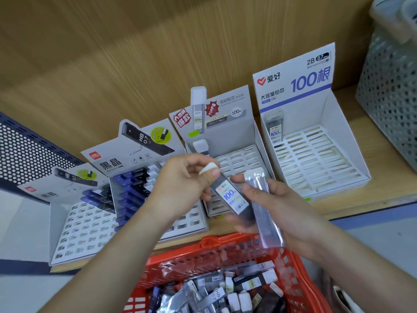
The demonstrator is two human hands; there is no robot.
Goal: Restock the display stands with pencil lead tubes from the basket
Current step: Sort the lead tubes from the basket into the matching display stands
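Observation:
My left hand point(180, 179) pinches the white-capped top of a lead tube with a blue "100" label point(229, 195), held above the shelf edge. My right hand point(273, 206) grips a second clear tube point(264, 206) and also touches the lower end of the labelled one. Below them a red basket point(216, 247) holds several loose lead tubes point(225, 288). Several cardboard display stands sit on the wooden shelf: two with blue and black tubes point(133, 188) at left, a middle stand point(237, 154) with one white-capped tube, and the "100" stand point(316, 154) at right, holding one tube at its back left.
A grey perforated basket point(390, 102) stands at the far right of the shelf. A dark perforated metal panel point(24, 150) runs along the left. The wooden back wall point(158, 53) rises behind the stands.

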